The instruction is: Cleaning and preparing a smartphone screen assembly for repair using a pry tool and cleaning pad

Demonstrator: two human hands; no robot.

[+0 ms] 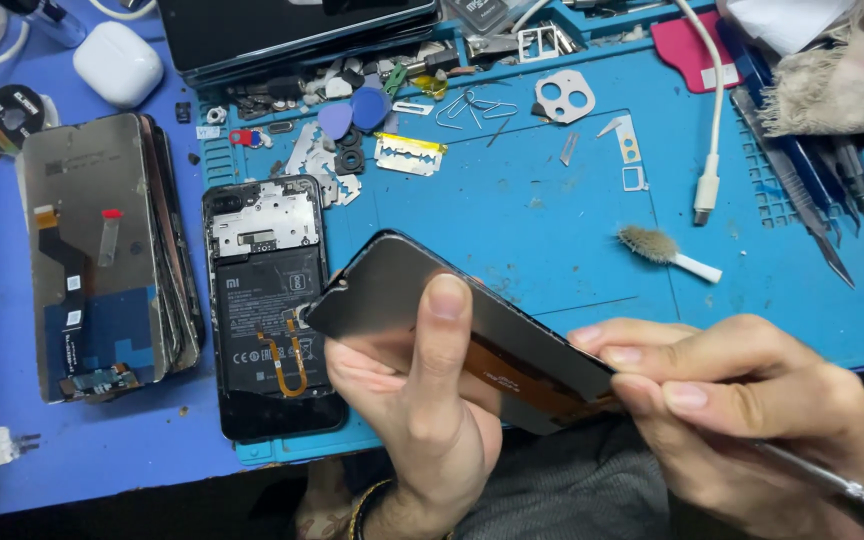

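A detached phone screen (452, 320) is held tilted above the blue surface (552, 220), pinched in the left hand (422, 400) grip; a metal tool (832, 485) is pinched by the right hand (752, 410) at the screen's edge, beside an opened phone (267, 300).

There is one view only — a camera worn on the person's head, looking steeply down and forward onto the surface (92, 450). It sits close: the left hand (422, 400) and right hand (752, 410) fill the lower half of the frame, near the lens. The blue repair mat (552, 200) spreads across the middle and right, and the far edge of the frame cuts off the clutter at the top — no second view shares the scene.
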